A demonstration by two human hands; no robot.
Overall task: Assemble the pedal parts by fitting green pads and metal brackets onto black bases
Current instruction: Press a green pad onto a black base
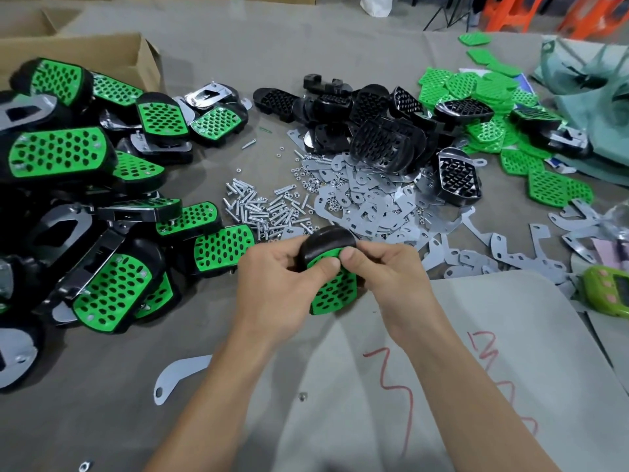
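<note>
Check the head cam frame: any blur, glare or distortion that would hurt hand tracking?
Head view: the left hand, the right hand and the pedal they grip are sharp. The orange stools at the far edge are smeared. Wide-angle bending curves the cardboard box at the left. Light is soft, shadows faint. There is small glare on a chrome bracket.

glossy black plastic base [326, 245], matt green perforated pad [335, 292], shiny metal screws [258, 209]
</note>
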